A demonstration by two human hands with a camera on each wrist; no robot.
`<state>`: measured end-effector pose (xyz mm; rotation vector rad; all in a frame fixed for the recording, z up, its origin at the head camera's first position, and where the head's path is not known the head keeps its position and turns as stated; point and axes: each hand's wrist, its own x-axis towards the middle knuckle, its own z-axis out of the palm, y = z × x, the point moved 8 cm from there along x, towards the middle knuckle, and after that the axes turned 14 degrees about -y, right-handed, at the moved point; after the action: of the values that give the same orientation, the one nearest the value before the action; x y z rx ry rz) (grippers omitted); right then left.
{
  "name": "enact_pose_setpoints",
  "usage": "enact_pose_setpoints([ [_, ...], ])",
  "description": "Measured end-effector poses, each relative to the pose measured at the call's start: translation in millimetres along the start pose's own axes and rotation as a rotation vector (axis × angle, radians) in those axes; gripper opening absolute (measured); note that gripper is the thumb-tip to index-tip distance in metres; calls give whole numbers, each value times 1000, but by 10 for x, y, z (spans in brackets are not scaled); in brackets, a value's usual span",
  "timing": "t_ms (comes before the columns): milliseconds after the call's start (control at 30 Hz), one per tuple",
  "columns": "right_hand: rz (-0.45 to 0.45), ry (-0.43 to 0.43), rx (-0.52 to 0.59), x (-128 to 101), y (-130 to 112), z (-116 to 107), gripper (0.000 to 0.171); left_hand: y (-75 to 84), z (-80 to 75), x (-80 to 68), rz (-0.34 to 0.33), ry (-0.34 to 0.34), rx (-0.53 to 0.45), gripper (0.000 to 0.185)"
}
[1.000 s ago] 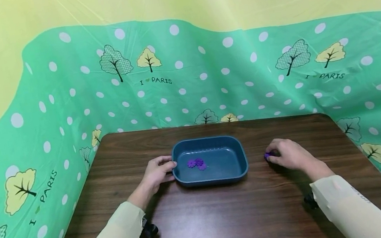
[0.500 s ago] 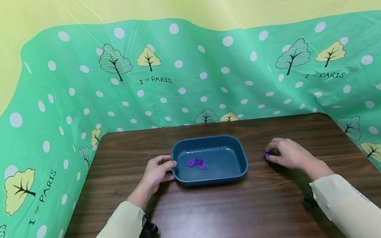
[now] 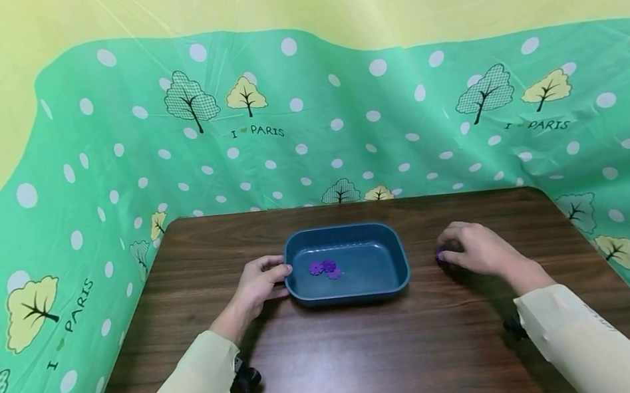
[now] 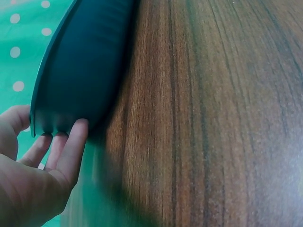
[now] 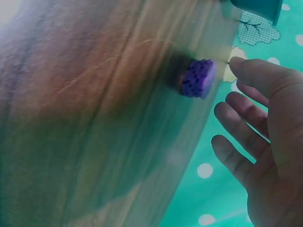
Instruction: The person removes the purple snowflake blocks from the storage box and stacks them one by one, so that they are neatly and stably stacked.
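Note:
A dark blue rectangular tub [image 3: 380,293] stands in the middle of the table. My left hand [image 3: 258,281] pinches its left end, thumb over the rim and fingers against the outer wall, as the left wrist view [image 4: 52,175] also shows. Inside the tub lie three small purple flower-shaped pieces [image 3: 325,267]. To the right of the tub, a short purple stack [image 5: 199,78] with bumpy, scalloped sides stands on the table. Beside it is my right hand [image 5: 270,118], fingers spread and apart from the stack, holding nothing. In the head view, my right hand [image 3: 476,249] mostly hides the stack.
The dark wood-grain table [image 3: 363,364] runs to a green and yellow printed cloth [image 3: 284,147] hung behind and at both sides. A small black device [image 3: 248,375] sits at the left wrist, another [image 3: 513,328] at the right.
My right hand has lifted slightly and its fingers have come off the purple stack. My left hand and the tub have stayed put.

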<state>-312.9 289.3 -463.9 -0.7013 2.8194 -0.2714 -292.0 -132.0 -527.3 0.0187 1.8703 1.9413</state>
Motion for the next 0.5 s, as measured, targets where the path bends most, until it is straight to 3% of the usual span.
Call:
enact_pose_setpoints([
  [500, -132, 74, -43, 226, -567, -308, 23, -8, -13, 3, -10, 6, -13, 45],
])
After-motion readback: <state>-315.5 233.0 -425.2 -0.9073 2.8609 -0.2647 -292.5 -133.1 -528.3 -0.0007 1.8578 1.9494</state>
